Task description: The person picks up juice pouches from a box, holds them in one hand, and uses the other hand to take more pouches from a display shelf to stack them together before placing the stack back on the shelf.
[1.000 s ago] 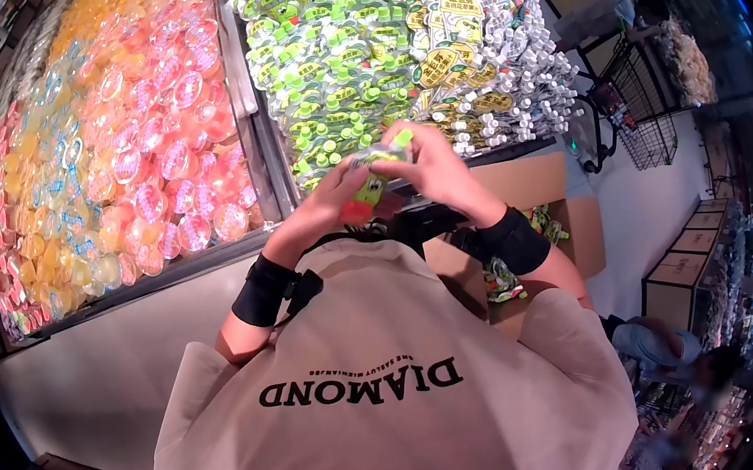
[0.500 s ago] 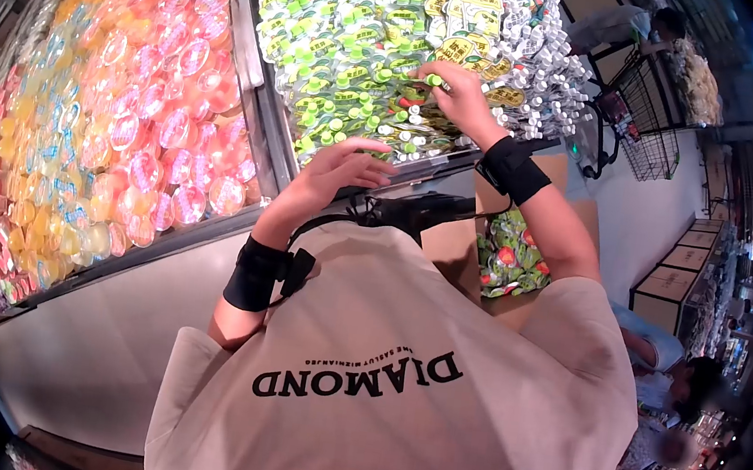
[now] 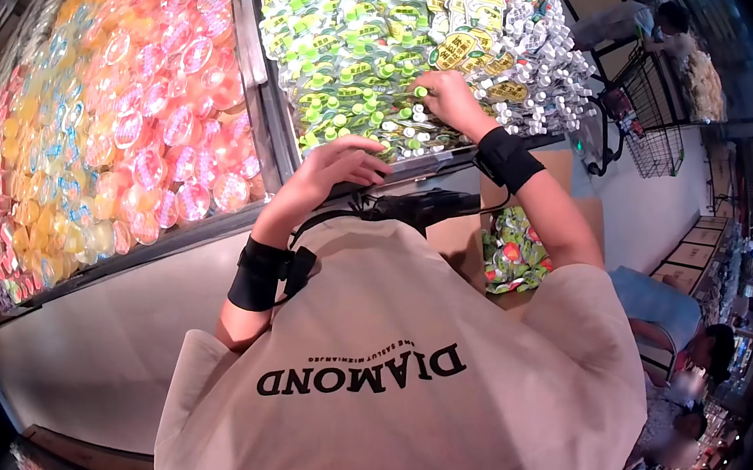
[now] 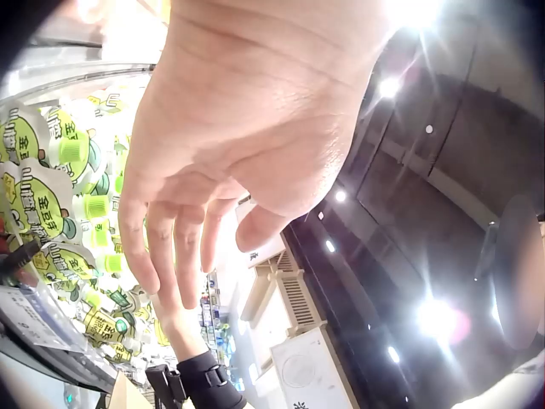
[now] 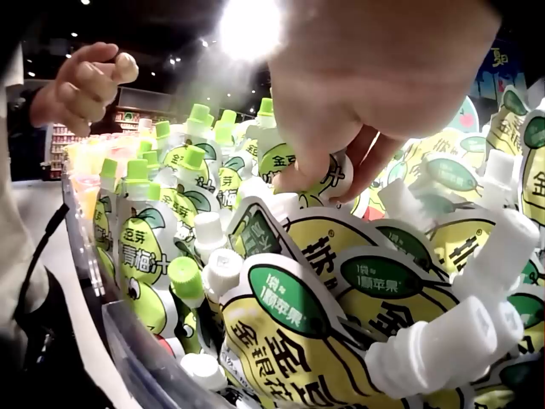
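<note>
My right hand point(image 3: 454, 104) reaches into the bin of spouted juice pouches. In the right wrist view its thumb and fingers pinch a juice pouch point(image 5: 338, 179) among the others, and part of it is hidden behind the hand. At the fingertips a green cap point(image 3: 420, 92) shows in the head view. My left hand point(image 3: 333, 171) hovers over the bin's front edge with relaxed fingers and holds nothing. The left wrist view shows its palm point(image 4: 255, 119) beside upright green-capped pouches point(image 4: 30, 204). White-capped yellow pouches point(image 5: 294, 315) crowd in front of the right hand.
Left of a divider point(image 3: 268, 81) lies a bin of pink and orange jelly cups point(image 3: 157, 105). An open cardboard box point(image 3: 577, 213) with more pouches point(image 3: 515, 252) stands by my right arm. A shopping cart point(image 3: 639, 126) and other people are on the right.
A second ago both hands held a green-capped pouch before my chest. The left hand let go; the right carried a green-capped pouch over the bin and has since lowered slightly among the pouches.
</note>
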{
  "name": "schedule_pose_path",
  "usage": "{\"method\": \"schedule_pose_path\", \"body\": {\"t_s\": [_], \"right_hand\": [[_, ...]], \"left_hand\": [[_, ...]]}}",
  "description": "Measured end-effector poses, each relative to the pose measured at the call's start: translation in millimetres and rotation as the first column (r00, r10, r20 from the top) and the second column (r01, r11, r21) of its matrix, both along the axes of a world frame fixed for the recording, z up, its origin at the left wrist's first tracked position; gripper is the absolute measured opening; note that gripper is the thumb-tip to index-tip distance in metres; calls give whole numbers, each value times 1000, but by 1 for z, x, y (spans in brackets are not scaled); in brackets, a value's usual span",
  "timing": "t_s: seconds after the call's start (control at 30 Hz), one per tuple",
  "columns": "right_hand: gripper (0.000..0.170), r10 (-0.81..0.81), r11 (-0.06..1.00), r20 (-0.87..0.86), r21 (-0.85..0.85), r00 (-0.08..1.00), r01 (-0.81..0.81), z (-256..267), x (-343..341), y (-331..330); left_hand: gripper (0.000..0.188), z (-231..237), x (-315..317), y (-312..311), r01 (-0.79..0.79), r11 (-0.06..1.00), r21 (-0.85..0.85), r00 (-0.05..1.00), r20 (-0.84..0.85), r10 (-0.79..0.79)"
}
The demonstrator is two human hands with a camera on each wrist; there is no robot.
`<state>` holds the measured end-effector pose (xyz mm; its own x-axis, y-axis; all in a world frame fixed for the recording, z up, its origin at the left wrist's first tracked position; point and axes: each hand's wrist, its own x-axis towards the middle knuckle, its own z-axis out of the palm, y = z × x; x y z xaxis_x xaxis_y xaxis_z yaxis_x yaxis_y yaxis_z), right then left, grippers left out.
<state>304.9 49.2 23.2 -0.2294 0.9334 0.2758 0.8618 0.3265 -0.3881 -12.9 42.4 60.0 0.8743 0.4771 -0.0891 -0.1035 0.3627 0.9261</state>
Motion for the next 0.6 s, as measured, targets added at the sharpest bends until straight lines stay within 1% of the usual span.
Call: {"method": "schedule_pose_path", "body": {"t_s": [0.07,0.1,0.13,0.17,0.23,0.27,0.3,0.37,0.4,0.43,0.47,0.5,0.53,0.57,0.6], "right_hand": [[19,-4,1000,-1,3,1000,4,-3,1,0],[19,0,1000,2,5,1000,0,1,0,-2],[28,-9,996,12,-93,1000,10,8,1,-4],[28,-24,996,12,-83,1000,25,16,2,-9],[35,-20,1000,-98,-12,995,19,45,0,-23],[42,-68,998,-72,-7,995,68,62,0,-35],[36,-167,986,-157,-9,973,168,85,-8,-49],[32,-328,936,-374,-4,867,352,128,-34,-84],[27,-317,922,-572,1,756,387,139,-50,-100],[21,-281,906,-741,3,610,422,147,-68,-114],[14,-193,899,-869,29,456,437,155,-90,-127],[13,-141,894,-928,31,345,447,165,-112,-139],[12,-129,863,-937,56,325,503,172,-130,-149],[12,-118,826,-945,77,305,558,175,-145,-158],[12,-62,795,-954,131,293,593,177,-155,-164]], "left_hand": [[36,-2,-3,2,5,1000,16,1000,2,-5],[34,-6,-5,5,-1,1000,-7,1000,3,1],[33,-8,-5,8,-6,1000,-27,1000,3,6],[33,-10,-6,7,9,1000,-18,1000,3,-9],[28,-3,-12,6,-7,999,39,999,-43,8],[25,-5,-14,8,16,998,59,998,-60,-12],[23,-8,-16,11,63,996,57,996,-65,-60],[24,-3,-10,9,227,967,116,966,-151,-209],[28,1,-2,1,264,959,108,957,-155,-246],[33,-1,7,-4,337,925,178,939,-134,-316],[44,-5,18,-10,416,847,330,908,-102,-406],[62,-2,32,-20,490,778,393,859,-67,-508],[77,0,44,-33,533,736,419,804,21,-594],[83,-7,55,-46,603,697,388,723,102,-683],[86,-2,66,-55,610,557,563,637,68,-768]]}}
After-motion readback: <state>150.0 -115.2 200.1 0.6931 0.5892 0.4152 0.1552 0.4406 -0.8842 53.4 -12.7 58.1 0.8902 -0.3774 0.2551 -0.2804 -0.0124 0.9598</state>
